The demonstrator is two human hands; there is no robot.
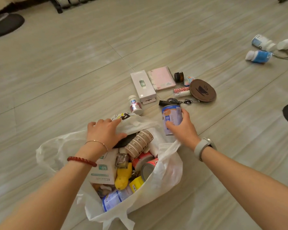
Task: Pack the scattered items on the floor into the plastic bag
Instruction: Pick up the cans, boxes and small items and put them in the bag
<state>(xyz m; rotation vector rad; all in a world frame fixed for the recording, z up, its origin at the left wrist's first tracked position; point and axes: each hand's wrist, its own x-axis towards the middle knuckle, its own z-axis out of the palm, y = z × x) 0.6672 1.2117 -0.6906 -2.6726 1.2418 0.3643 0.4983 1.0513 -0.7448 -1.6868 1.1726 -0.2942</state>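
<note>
Nearest to me is the plastic bag [166, 173], open on the floor [56, 72] and already quite full: I see a white carton [105, 170], a yellow toy [123, 178], a ridged beige roller [139, 141] and some cans inside. My left hand [105, 133] lies flat with the fingers spread on the far rim of the bag, holding nothing closed; I think it presses the plastic down so that the mouth stays wide. My right hand [183, 127] is closed around a purple can [172, 120], which it holds upright just above the far right edge of the bag, so this can is probably the next thing to go in. The roller and the dark flat thing under my left hand fill the far part of the opening, so I judge the can needs a free place more to the right. Just beyond the bag a small white bottle [135, 104] lies on the floor, then a black flashlight [169, 102] with a key clip. Farther are a long white box [142, 85], a pink notebook [161, 78], a small dark jar [178, 77] and a round brown coaster [203, 90]. Far to the right, well apart, lie two blue and white bottles [261, 48].
</note>
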